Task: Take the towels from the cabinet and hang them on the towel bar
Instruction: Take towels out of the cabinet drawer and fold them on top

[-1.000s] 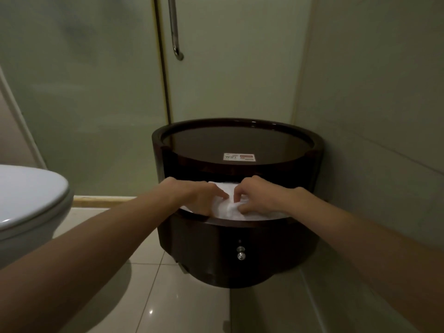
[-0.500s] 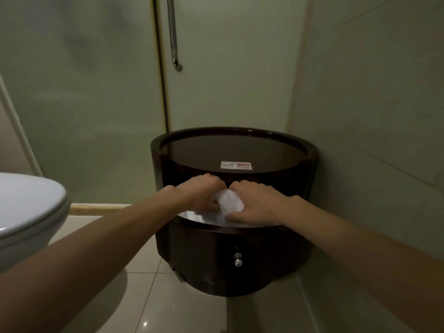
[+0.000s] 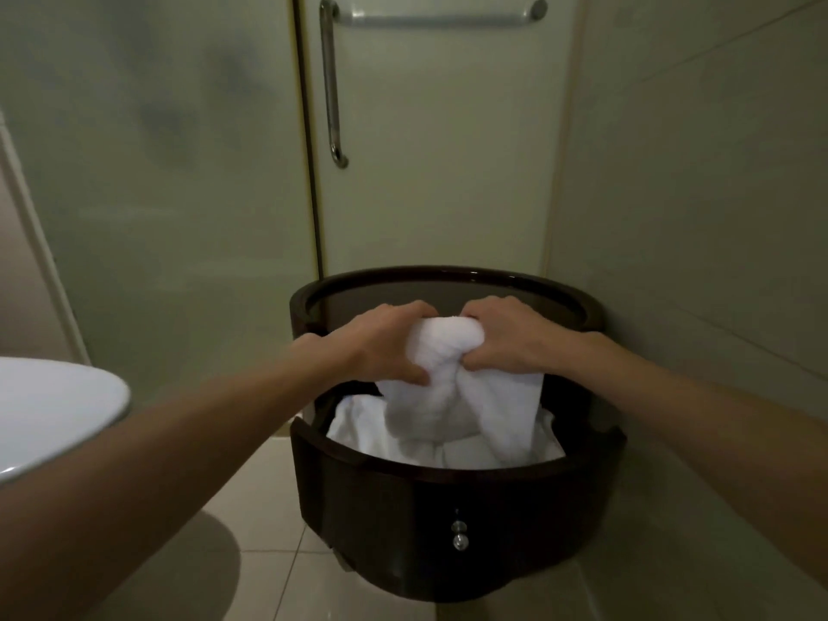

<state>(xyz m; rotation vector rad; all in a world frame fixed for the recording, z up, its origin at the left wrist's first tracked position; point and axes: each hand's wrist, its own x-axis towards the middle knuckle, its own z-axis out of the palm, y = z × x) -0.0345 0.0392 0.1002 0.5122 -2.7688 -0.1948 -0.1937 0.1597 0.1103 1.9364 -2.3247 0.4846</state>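
A round dark wooden cabinet (image 3: 403,522) stands in the corner with its curved drawer pulled open. Inside the drawer lie white towels (image 3: 358,428). Above them hangs a bunched white towel (image 3: 452,387), lifted partly out of the drawer. My left hand (image 3: 381,342) grips its left side and my right hand (image 3: 502,338) grips its right side, both with fingers curled into the cloth. A horizontal metal towel bar (image 3: 439,17) is mounted high on the glass door behind the cabinet.
A vertical metal door handle (image 3: 330,82) sits on the frosted glass shower door. A white toilet lid (image 3: 49,405) is at the left edge. A tiled wall (image 3: 694,195) closes the right side, and pale floor tiles (image 3: 269,575) lie below.
Both hands have closed on the towel and raised it up out of the drawer. The view has tilted upward, bringing the towel bar into sight.
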